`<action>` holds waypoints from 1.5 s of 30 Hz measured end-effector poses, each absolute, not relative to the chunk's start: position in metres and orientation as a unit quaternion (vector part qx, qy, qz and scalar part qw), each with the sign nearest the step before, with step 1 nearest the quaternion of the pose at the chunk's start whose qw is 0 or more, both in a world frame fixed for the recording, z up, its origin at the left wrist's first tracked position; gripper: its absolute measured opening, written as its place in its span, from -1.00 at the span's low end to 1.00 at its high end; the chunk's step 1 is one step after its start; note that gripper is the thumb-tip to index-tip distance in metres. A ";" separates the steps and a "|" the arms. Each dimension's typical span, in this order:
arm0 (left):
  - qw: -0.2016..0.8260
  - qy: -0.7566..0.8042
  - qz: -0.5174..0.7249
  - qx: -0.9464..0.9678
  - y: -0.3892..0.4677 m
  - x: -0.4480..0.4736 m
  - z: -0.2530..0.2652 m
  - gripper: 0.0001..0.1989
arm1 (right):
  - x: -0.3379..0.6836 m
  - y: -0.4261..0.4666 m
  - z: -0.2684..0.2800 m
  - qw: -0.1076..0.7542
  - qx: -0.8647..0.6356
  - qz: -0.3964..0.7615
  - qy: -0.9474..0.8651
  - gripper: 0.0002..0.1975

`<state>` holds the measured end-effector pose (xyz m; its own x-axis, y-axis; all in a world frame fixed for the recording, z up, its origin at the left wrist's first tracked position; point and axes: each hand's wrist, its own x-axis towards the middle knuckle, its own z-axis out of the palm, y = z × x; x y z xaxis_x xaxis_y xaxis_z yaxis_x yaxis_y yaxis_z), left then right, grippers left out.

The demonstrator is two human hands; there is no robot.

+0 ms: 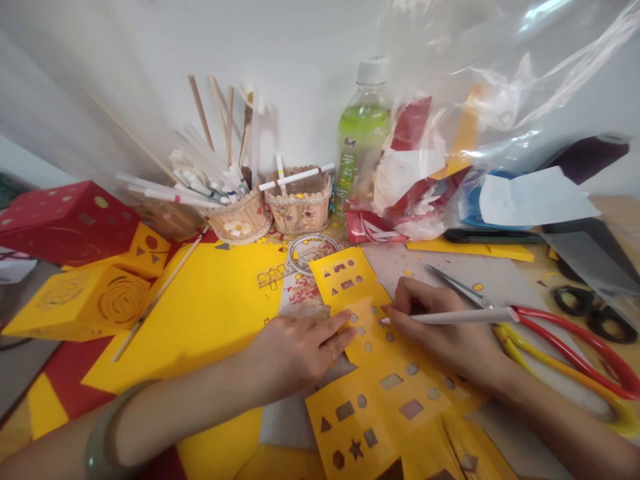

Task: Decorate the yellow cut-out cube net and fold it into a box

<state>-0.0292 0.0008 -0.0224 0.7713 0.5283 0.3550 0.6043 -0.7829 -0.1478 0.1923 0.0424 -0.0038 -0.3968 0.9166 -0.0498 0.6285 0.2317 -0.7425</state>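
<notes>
While your right hand (pixel 453 340) grips the white pen (pixel 470 316): its fingers are closed on the barrel near the tip, which points left, at or just above the yellow cut-out card (pixel 367 273); whether it touches, I cannot tell.
Your left hand (pixel 297 350): its fingers lie extended over the card's left edge, closed around nothing; you wear a ring (pixel 330 351) there and a bracelet (pixel 101 427) on that forearm.
Yellow cut-out card: it lies between and under your hands; the upper flap has small triangle, rectangle and circle openings, and the lower left part shows a triangle, rectangle, circle, hexagon, star and square.
Scissors by your right wrist: the large pair (pixel 565 327) has one red and one yellow handle, blades pointing up and left; black-handled scissors (pixel 575 301) lie farther right.
Left of the card: you have a large yellow sheet (pixel 200 307) with a thin stick (pixel 160 293) along it, then a yellow box (pixel 75 303) and a red box (pixel 70 220).
Back of the tabletop (pixel 617 220): two decorated holders (pixel 300 208) with pens stand beside a bottle (pixel 363 127) of green drink, and a clear plastic bag (pixel 500 40) spreads to its right.
</notes>
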 end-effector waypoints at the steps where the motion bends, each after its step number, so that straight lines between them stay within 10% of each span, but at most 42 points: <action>1: 0.127 -0.303 -0.149 -0.933 0.001 -0.029 -0.023 -0.69 | 0.192 0.042 -0.004 0.204 -0.508 0.356 -0.757 -0.77; 45: 0.122 -0.305 -0.143 -0.934 0.001 -0.030 -0.022 -0.69 | 0.192 0.043 -0.001 0.189 -0.482 0.384 -0.765 -0.78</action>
<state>-0.0296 0.0011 -0.0225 0.7729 0.5345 0.3420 0.6046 -0.7840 -0.1410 0.1919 0.0434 -0.0014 -0.4649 0.8816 -0.0821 0.5917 0.2404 -0.7695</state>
